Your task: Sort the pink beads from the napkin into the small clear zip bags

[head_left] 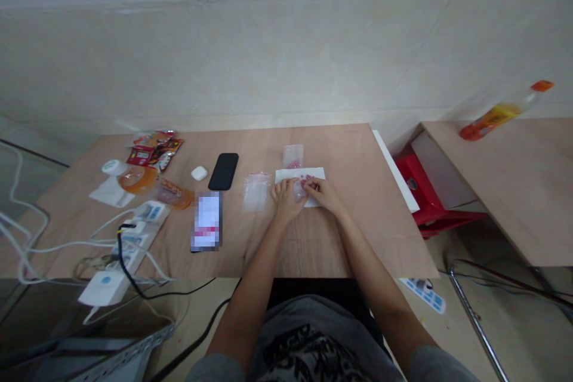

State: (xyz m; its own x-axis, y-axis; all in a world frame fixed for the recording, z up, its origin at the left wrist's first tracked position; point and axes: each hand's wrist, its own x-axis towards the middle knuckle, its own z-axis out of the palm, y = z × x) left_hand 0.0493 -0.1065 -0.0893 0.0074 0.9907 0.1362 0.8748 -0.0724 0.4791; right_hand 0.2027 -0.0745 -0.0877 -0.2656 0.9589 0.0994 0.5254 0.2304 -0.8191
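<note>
A white sheet of paper lies on the wooden table, with small pink beads scattered over it. My left hand rests at the paper's left side, its thumb and fingers around the edge of a small clear plastic bag. Close by on the right, my right hand has its fingertips pinched together at the bag's mouth beside the beads; what they hold is too small to make out. Just behind the paper is another clear bag with pink beads in it. Flat clear bags lie left of my left hand.
To the left are a black phone, a phone with a lit screen, a white case, a lying orange drink bottle, snack packets and a power strip with cables. A red stool stands between the tables.
</note>
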